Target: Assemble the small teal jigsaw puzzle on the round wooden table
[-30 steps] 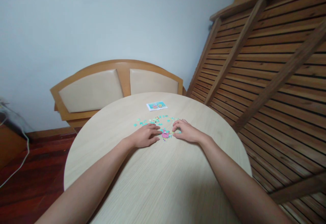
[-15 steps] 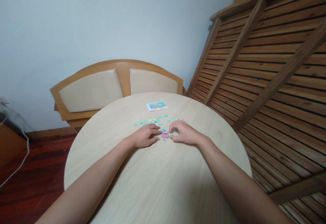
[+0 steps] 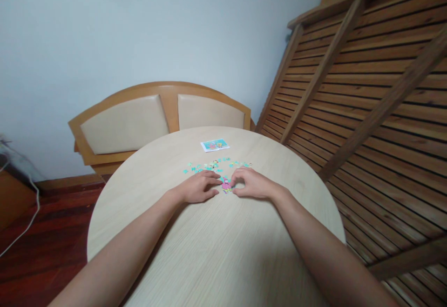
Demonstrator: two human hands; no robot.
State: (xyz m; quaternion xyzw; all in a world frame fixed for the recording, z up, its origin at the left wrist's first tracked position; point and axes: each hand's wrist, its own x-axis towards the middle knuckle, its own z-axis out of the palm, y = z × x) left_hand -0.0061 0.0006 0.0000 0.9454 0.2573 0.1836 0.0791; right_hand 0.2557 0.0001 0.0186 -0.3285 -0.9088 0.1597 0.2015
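A small partly joined jigsaw puzzle (image 3: 226, 184), with a pink cartoon figure on it, lies flat on the table between my hands. My left hand (image 3: 199, 187) rests at its left side, fingers stretched out and apart, the index fingertip touching its edge. At the lower right edge, my right hand (image 3: 253, 183) bends thumb and forefinger into a ring around a small yellow puzzle piece (image 3: 229, 190). The fingertips partly hide that piece. Just beyond the hands lie several loose turquoise and yellow puzzle pieces (image 3: 213, 164).
A printed picture card (image 3: 215, 145) in turquoise lies farther back on the round wooden table (image 3: 195, 251). Behind the table stands a padded headboard (image 3: 125, 125) against the wall. Wooden slats (image 3: 349, 88) lean on the right, and a white cable (image 3: 37, 204) hangs at the left.
My right fingertips have shifted slightly, and the yellow piece has moved from the pink figure's right side to its lower right. My left hand has stayed nearly still.
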